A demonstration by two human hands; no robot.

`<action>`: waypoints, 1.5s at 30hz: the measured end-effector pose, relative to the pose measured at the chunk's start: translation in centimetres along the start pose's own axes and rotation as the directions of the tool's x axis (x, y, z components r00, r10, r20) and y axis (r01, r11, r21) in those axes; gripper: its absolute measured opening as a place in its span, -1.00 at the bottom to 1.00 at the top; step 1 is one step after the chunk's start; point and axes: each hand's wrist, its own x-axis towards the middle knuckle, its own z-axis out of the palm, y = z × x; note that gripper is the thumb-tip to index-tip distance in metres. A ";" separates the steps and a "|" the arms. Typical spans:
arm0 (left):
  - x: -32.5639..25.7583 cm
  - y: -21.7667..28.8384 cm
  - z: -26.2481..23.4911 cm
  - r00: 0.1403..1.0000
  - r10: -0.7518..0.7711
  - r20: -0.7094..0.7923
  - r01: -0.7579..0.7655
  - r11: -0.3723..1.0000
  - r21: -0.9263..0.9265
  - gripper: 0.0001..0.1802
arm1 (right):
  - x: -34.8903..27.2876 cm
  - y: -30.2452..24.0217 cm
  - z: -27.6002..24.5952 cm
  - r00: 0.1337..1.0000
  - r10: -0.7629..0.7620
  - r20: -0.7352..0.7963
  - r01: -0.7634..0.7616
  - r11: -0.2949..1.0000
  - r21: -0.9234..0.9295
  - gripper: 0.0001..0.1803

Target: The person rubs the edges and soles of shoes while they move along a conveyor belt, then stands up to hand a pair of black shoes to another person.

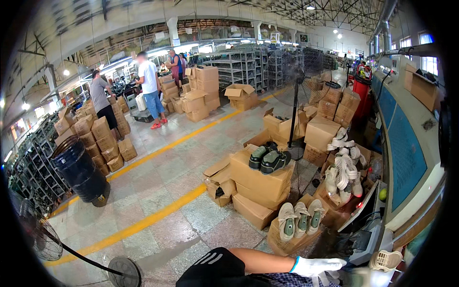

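My left hand, in a white knit glove with a blue cuff, reaches across the lower edge toward the right. Its visible fingers are stretched out. White glove-like shapes just beneath it are cut off by the frame. A blurred pale thing lies by the fingertips; its kind cannot be made out. Farther right, a beige shoe rests with its patterned sole showing. Beyond my wrist, several beige shoes with green insides stand on a carton. My right hand cannot be made out.
Dark shoes top stacked cartons; white shoes fill an open box at right. A standing fan rises behind. Blue-panelled machinery borders the right side. A dark drum and several people are farther off.
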 end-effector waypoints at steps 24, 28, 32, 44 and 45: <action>8.7 -2.3 7.9 0.961 0.040 0.272 -0.274 0.214 0.938 -0.57 | -7.6 5.1 -9.3 0.976 -0.032 -0.214 0.106 0.933 0.343 -0.16; 13.4 -3.7 11.1 0.826 0.335 0.452 -0.486 0.017 0.874 -0.61 | -19.7 18.3 -13.8 0.876 -0.033 -0.481 0.363 0.702 0.613 -0.13; 20.9 -5.1 13.2 0.670 0.374 0.641 -0.608 -0.219 0.763 -0.68 | -26.1 27.2 -13.2 0.818 0.014 -0.575 0.522 0.403 0.752 -0.11; 45.0 -1.5 10.2 0.973 0.225 0.044 0.066 -0.461 0.885 0.24 | -32.3 25.6 -6.4 0.603 0.045 -0.796 0.655 0.541 0.527 -0.20; 45.9 -1.1 10.2 0.992 0.114 0.056 -0.007 -0.388 0.922 -0.01 | -31.6 25.8 -7.1 0.617 0.053 -0.785 0.677 0.473 0.564 -0.19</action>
